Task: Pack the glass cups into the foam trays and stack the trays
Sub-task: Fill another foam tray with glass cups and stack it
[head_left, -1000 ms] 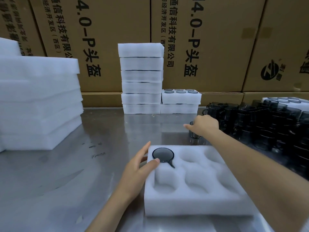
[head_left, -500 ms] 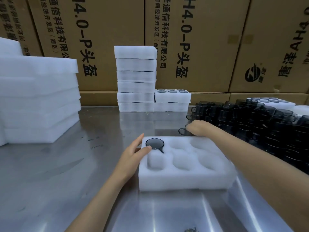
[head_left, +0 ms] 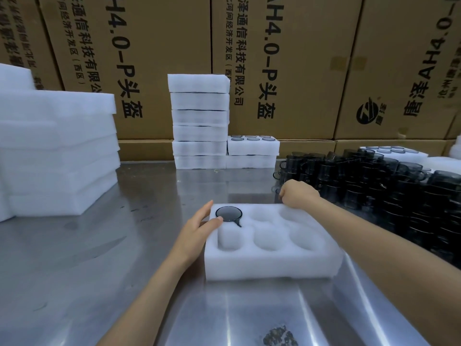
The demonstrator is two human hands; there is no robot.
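On foam tray (head_left: 272,265): left hand (head_left: 199,227) flat, touching seated cup (head_left: 228,213); right hand (head_left: 298,194) curled, grip contents hidden.

Two bare forearms, no sleeves visible

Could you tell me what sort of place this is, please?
Probably a warehouse packing station: printed cartons line the back, foam trays stand stacked on a steel table, and dark glass cups are massed at the right.

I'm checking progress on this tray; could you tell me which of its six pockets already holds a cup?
The far-left pocket, beside the left hand, holds a dark cup; the tray's other five are empty.
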